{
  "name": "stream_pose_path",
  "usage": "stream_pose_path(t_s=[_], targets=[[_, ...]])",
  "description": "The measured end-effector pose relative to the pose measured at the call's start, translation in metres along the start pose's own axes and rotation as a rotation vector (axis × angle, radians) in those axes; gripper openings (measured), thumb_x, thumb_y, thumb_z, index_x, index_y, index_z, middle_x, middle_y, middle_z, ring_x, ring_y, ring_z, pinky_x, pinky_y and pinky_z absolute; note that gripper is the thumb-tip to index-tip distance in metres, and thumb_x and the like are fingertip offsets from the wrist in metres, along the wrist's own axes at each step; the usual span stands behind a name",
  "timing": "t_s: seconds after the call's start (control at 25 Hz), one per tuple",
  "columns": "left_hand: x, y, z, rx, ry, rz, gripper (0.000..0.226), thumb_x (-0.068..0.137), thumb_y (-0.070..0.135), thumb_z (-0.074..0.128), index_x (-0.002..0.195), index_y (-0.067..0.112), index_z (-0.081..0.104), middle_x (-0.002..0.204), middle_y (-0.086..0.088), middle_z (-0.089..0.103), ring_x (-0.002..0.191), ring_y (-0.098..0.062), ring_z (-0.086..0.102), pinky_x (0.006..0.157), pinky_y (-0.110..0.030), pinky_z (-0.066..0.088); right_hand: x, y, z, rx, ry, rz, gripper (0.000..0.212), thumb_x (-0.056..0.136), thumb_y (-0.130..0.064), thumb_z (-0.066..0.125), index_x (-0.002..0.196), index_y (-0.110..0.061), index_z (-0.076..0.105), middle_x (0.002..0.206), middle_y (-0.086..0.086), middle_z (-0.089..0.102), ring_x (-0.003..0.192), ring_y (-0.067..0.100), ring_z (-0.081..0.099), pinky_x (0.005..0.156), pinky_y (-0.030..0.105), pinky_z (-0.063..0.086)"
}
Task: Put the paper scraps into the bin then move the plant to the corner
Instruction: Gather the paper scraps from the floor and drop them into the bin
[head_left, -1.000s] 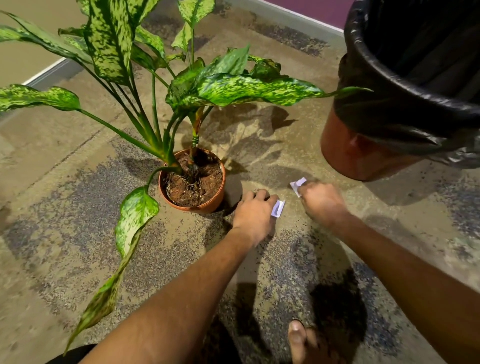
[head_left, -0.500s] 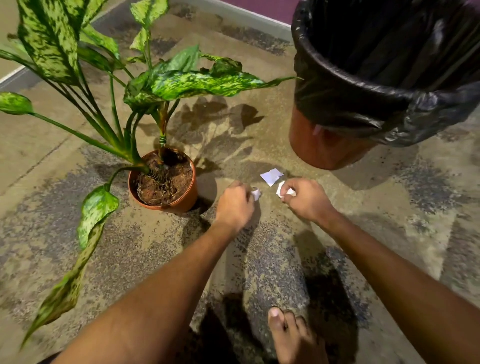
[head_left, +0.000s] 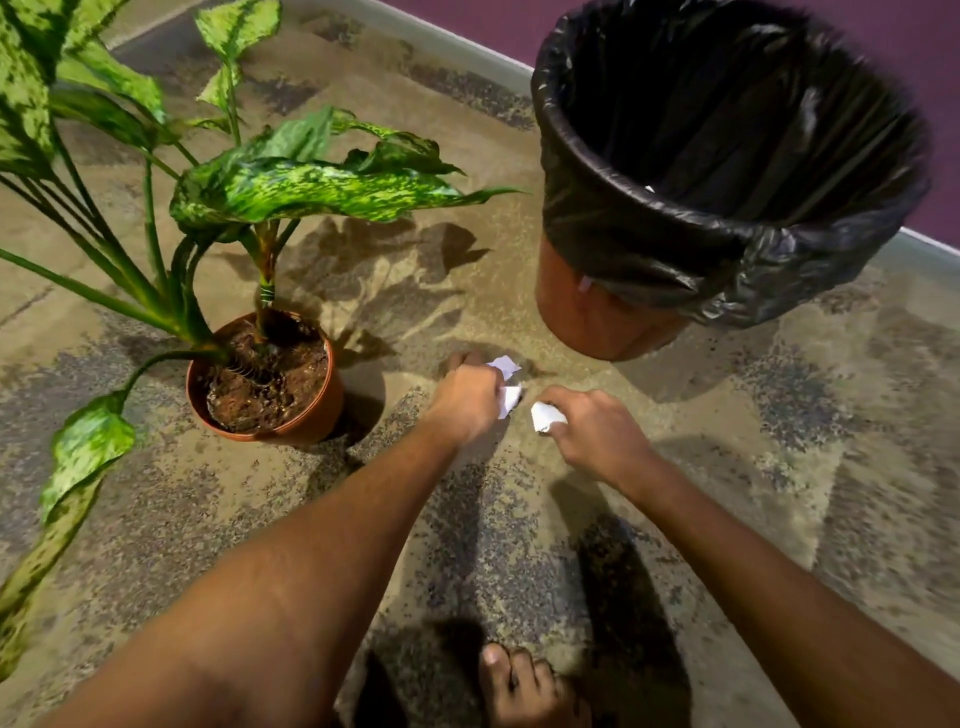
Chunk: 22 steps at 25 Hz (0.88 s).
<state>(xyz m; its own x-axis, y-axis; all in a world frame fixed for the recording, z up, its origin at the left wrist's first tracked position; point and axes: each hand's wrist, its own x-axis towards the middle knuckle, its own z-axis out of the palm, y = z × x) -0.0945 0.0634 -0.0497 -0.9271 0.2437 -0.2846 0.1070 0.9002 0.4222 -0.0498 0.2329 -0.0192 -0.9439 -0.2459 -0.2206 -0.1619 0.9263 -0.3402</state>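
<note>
Round terracotta-coloured bin w/ black plastic liner (head_left: 727, 156), upper right of frame: wide mouth, easy target. Potted plant w/ long mottled green leaves in a terracotta plastic pot (head_left: 267, 384), centre-left: prob. top-heavy, soil-loaded, floppy stems; take it by the pot wall, not leaves. White paper scraps at frame centre, featherlight, crushable: left hand (head_left: 467, 400) pinches one (head_left: 509, 399), another (head_left: 504, 365) just beyond it; right hand (head_left: 597, 431) clenches a crumpled piece (head_left: 545, 415).

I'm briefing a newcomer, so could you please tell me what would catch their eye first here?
First, the tall potted plant with mottled green leaves in its terracotta pot at left, and the reddish bin lined with a black plastic bag at upper right. Between them, low over the speckled floor, the left hand and right hand each hold white paper scraps.
</note>
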Motion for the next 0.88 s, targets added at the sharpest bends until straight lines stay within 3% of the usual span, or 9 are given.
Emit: stream_pose_path(t_s=[0.16,0.28,0.36,0.44,0.52,0.68,0.8,0.88], targets=[[0.011,0.000,-0.005,0.180,-0.035,-0.040,0.025,0.094,0.004,0.045,0.110,-0.002,0.063,0.115,-0.020,0.065,0.104,-0.034,0.062,0.086,-0.037,0.047,-0.006,-0.002,-0.026,0.076,0.043,-0.004,0.019,0.090,-0.015,0.053,0.102,-0.019,0.069,0.097,0.006,0.074,0.096,0.032,0.061,0.079,0.034,0.045],[0.012,0.002,-0.010,0.195,-0.064,-0.093,0.021,0.093,0.000,0.047,0.107,-0.005,0.063,0.109,-0.021,0.067,0.101,-0.035,0.063,0.082,-0.037,0.049,-0.007,-0.015,-0.049,0.122,0.058,-0.002,0.021,0.088,-0.011,0.054,0.092,-0.020,0.073,0.085,0.006,0.074,0.085,0.030,0.064,0.070,0.030,0.046],[0.007,0.006,-0.013,0.125,-0.033,-0.135,0.016,0.092,0.002,0.052,0.100,-0.005,0.065,0.099,-0.020,0.068,0.091,-0.033,0.065,0.074,-0.036,0.048,-0.009,-0.026,-0.066,0.163,0.092,-0.007,0.023,0.087,-0.010,0.055,0.091,-0.022,0.074,0.086,0.006,0.073,0.083,0.028,0.064,0.072,0.031,0.051],[-0.001,0.010,-0.021,-0.049,0.088,-0.174,0.012,0.090,0.006,0.057,0.094,-0.002,0.065,0.085,-0.015,0.066,0.074,-0.028,0.061,0.064,-0.032,0.044,-0.015,-0.036,-0.085,0.222,0.165,-0.049,0.021,0.087,-0.010,0.059,0.092,-0.022,0.074,0.092,0.002,0.073,0.086,0.022,0.065,0.079,0.036,0.055],[-0.004,0.014,-0.039,-0.157,0.301,-0.174,0.013,0.090,0.006,0.056,0.095,-0.001,0.066,0.091,-0.015,0.068,0.077,-0.026,0.062,0.065,-0.030,0.046,-0.027,-0.045,-0.109,0.323,0.352,-0.156,0.019,0.085,-0.006,0.063,0.093,-0.017,0.076,0.094,0.000,0.075,0.086,0.017,0.068,0.081,0.039,0.056],[-0.016,0.050,-0.089,-0.377,0.794,0.062,0.016,0.091,0.011,0.055,0.096,0.004,0.069,0.105,-0.013,0.063,0.089,-0.023,0.061,0.079,-0.029,0.049,-0.032,-0.056,-0.153,0.422,0.747,-0.317,0.018,0.082,0.002,0.062,0.087,-0.010,0.075,0.096,-0.002,0.074,0.092,0.009,0.069,0.084,0.026,0.055],[-0.030,0.079,-0.128,-0.506,0.989,0.225,0.019,0.093,0.017,0.055,0.102,0.009,0.070,0.103,-0.011,0.063,0.088,-0.021,0.060,0.077,-0.029,0.049,-0.016,-0.054,-0.179,0.437,0.812,-0.262,0.016,0.085,0.003,0.058,0.091,-0.003,0.072,0.102,0.004,0.072,0.102,0.011,0.066,0.089,0.024,0.051],[-0.036,0.095,-0.149,-0.459,1.097,0.362,0.019,0.091,0.015,0.056,0.099,0.009,0.071,0.097,-0.010,0.064,0.087,-0.022,0.060,0.076,-0.027,0.048,-0.018,-0.040,-0.198,0.339,0.896,-0.234,0.018,0.083,-0.002,0.056,0.085,-0.009,0.073,0.098,-0.001,0.072,0.092,0.006,0.066,0.081,0.017,0.050]])
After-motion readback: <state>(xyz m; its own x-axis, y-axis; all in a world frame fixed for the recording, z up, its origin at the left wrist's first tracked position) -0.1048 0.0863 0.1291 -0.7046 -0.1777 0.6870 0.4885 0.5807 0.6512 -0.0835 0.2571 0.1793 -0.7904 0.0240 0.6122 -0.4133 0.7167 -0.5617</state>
